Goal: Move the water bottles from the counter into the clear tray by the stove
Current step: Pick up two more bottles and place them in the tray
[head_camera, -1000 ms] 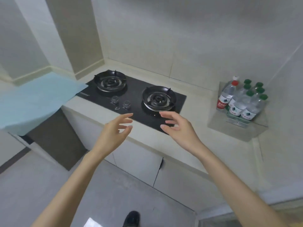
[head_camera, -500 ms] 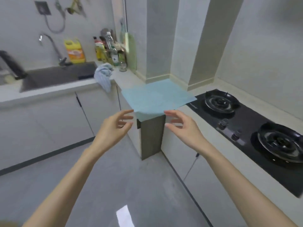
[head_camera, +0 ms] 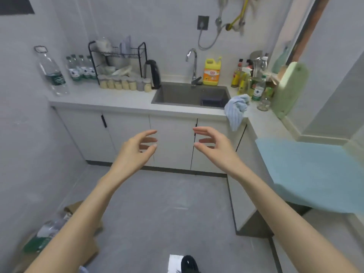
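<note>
Now the white desk (head_camera: 122, 99) runs along the back wall, with a grey sink (head_camera: 189, 93) set in it. A light blue mat (head_camera: 307, 170) covers the surface at the right. A large water bottle (head_camera: 52, 72) stands at the far left of the desk, and four small water bottles (head_camera: 80, 68) stand in a row just beside it, next to a black dish rack (head_camera: 118, 56). Both hands, the left hand (head_camera: 136, 149) and the right hand (head_camera: 214, 144), are held out over the floor with fingers spread and curled, holding nothing, well apart from the bottles.

Bare forearms (head_camera: 82, 209), black shoe (head_camera: 188, 263)
</note>
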The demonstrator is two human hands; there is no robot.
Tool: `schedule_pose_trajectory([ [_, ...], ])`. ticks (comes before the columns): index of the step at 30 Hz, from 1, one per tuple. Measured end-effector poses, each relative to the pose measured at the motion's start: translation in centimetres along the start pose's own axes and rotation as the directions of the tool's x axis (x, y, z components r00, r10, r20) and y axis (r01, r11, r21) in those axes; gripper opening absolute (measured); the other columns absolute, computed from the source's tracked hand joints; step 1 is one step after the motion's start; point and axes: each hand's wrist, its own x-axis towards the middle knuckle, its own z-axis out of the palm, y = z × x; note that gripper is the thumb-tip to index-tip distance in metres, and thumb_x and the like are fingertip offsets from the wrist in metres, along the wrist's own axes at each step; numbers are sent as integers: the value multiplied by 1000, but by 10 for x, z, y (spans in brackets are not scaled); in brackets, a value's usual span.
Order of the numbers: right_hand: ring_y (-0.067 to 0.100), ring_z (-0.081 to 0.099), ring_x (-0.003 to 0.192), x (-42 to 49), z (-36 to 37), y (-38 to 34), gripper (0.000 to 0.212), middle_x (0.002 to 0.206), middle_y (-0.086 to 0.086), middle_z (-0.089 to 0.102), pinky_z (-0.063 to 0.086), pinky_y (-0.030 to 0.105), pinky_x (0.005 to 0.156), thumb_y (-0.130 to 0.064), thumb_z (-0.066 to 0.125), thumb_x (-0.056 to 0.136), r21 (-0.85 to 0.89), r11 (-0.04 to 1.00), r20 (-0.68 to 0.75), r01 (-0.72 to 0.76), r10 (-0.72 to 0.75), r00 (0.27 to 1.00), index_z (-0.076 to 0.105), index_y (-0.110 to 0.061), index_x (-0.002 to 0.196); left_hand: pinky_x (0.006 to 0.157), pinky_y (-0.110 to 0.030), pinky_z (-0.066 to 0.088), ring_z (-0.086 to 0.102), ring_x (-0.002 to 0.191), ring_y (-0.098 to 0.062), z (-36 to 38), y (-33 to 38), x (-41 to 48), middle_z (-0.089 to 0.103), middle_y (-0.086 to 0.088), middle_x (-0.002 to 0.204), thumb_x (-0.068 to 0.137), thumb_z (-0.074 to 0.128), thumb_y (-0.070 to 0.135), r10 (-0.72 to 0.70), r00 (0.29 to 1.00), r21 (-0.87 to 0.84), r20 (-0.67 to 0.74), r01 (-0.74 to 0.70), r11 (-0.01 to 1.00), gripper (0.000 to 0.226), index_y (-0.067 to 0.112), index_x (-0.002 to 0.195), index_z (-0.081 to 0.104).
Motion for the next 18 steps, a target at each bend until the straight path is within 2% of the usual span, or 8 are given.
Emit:
schedule_pose_trajectory([
  [6, 10, 58, 110, 131, 55, 0, 39, 128, -15, 56, 49, 28, 93, -19, 63, 89, 61, 993, 130, 106, -113, 985, 55, -29, 126, 76, -11, 44, 62, 98, -6, -49, -48, 74, 65, 13, 110, 92, 59, 22, -91, 982, 45, -166, 100, 994, 39, 29, 130, 54],
  [12, 11, 59, 109, 256, 97, -6, 40, 127, -11, 58, 47, 24, 90, -18, 64, 89, 115, 976, 254, 187, -211, 944, 56, -27, 127, 88, -23, 48, 63, 98, -7, -96, -82, 156, 66, 14, 108, 91, 60, 21, -161, 935, 25, -316, 178, 984, 37, 33, 126, 56],
  [18, 9, 60, 108, 351, 146, -15, 39, 127, -12, 58, 48, 21, 89, -19, 64, 89, 179, 962, 353, 207, -259, 899, 56, -28, 126, 84, -20, 47, 64, 95, -11, -138, -111, 214, 66, 12, 107, 91, 60, 16, -222, 877, 13, -426, 252, 968, 38, 31, 125, 56],
])
